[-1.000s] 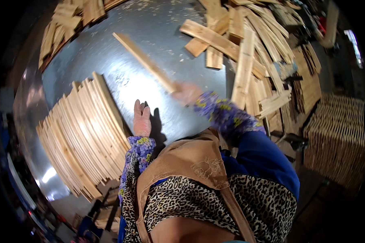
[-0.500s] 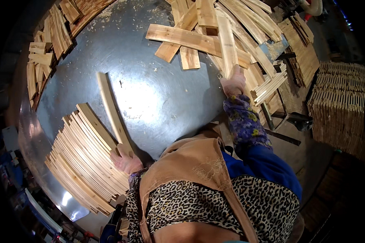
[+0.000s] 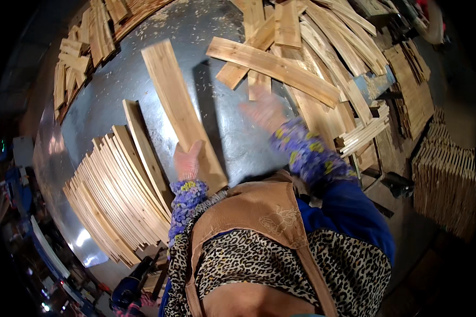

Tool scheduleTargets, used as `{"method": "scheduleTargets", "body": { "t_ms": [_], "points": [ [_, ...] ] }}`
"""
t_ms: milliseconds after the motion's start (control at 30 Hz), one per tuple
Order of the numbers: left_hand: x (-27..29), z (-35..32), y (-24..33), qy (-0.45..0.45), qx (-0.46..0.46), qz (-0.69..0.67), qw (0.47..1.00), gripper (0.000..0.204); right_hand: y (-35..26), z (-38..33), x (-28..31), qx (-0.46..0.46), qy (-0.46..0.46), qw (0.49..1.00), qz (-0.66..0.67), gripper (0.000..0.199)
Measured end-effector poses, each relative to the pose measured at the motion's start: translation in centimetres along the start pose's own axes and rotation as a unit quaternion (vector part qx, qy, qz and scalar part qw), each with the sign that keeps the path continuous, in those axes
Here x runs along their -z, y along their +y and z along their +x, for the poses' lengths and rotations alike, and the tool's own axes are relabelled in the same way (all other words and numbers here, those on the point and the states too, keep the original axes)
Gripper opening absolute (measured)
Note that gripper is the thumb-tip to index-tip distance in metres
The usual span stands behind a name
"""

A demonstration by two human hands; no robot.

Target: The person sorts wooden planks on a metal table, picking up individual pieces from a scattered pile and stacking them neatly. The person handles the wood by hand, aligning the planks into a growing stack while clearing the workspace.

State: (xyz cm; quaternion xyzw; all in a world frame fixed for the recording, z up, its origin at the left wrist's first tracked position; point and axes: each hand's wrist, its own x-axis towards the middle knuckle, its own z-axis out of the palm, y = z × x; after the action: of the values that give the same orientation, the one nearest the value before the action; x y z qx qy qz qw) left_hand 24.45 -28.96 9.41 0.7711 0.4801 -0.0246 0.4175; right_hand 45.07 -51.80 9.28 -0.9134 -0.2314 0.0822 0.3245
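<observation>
My left hand [image 3: 188, 161] grips a wide wooden board [image 3: 177, 98] near its lower end. The board slants over the metal tabletop, and its dark shadow falls to the right. Just left of that hand, a narrow board [image 3: 143, 140] stands on edge beside a tight row of wooden boards [image 3: 116, 187]. My right hand [image 3: 264, 111] is over the table, apart from the held board and smeared by motion, so its fingers do not show clearly. Close to it lies a long board [image 3: 272, 68], crosswise on the loose wood pile.
Loose boards [image 3: 322, 47] are heaped at the far right of the metal table [image 3: 127, 84]. More wood pieces [image 3: 74, 63] lie along the far left edge. Stacked slats [image 3: 447, 179] stand off the table at right. Wood shavings dot the tabletop.
A board my right hand touched on the pile is now in my left hand. My right hand has moved left, away from the pile. My left hand has left the narrow board by the row.
</observation>
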Motion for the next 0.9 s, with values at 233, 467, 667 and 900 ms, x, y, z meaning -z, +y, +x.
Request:
{"method": "scheduleTargets", "body": {
  "t_ms": [233, 467, 667, 900],
  "points": [
    [6.4, -5.7, -8.8, 0.207, 0.07, 0.354, 0.909, 0.071, 9.8, 7.4, 8.7, -0.019, -0.031, 0.94, -0.338, 0.058],
    [2.5, -4.7, -3.7, 0.147, -0.061, 0.002, 0.987, 0.07, 5.3, 6.2, -6.0, 0.029, -0.309, 0.949, 0.055, 0.043],
    [0.5, -0.6, -1.8, -0.049, 0.115, -0.11, 0.986, 0.064, -3.3, -1.1, -15.4, 0.014, -0.267, 0.896, 0.355, 0.048],
    [5.8, -8.0, -8.5, 0.213, -0.009, 0.355, 0.91, 0.072, 4.8, 7.9, 0.2, -0.278, 0.075, 0.953, 0.098, 0.086]
  ]
}}
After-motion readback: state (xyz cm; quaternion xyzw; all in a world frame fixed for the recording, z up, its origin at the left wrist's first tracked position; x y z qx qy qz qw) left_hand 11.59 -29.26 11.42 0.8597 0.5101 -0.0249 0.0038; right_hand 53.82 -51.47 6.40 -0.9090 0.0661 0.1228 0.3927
